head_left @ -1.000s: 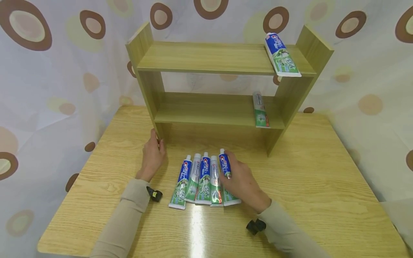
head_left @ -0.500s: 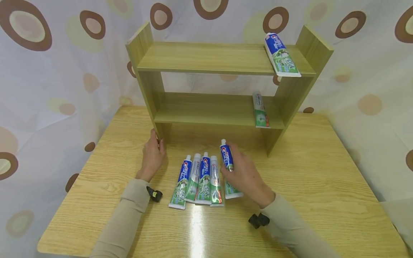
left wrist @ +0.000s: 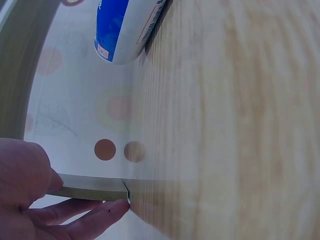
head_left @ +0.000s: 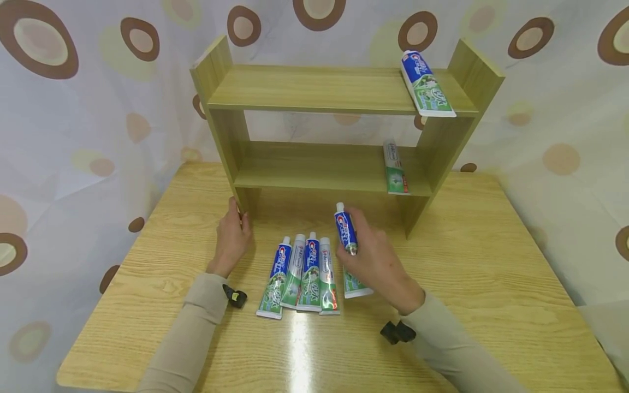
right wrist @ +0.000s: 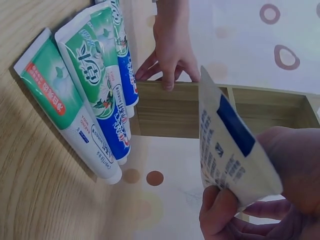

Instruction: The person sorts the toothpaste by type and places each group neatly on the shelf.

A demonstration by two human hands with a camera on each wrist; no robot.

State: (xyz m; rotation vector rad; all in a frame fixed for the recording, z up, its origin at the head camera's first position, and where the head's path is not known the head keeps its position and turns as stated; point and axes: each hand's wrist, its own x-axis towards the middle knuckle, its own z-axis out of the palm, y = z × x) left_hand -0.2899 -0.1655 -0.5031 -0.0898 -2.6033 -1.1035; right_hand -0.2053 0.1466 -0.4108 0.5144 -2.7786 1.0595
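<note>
My right hand [head_left: 375, 256] grips a blue and green Crest toothpaste tube [head_left: 346, 229] by its middle, cap pointing toward the shelf. In the right wrist view that tube [right wrist: 232, 150] is lifted off the table, its white printed back showing. My left hand [head_left: 232, 234] holds the lower front edge of the wooden shelf's left side panel [left wrist: 90, 189], thumb on one side and fingers on the other. Between my hands several toothpaste tubes lie side by side: blue-green Crest ones [head_left: 310, 275] and slimmer silver-green ones [head_left: 328, 278].
The two-tier wooden shelf [head_left: 314, 90] stands at the back of the wooden table [head_left: 491, 284]. One Crest tube [head_left: 427, 84] lies at the right of its top board, its end over the front edge. A silver-green tube [head_left: 395, 166] lies at the right of the middle board.
My right hand has lifted the Crest tube from the right end of the row and moved it forward toward the shelf. My left hand stays on the side panel.
</note>
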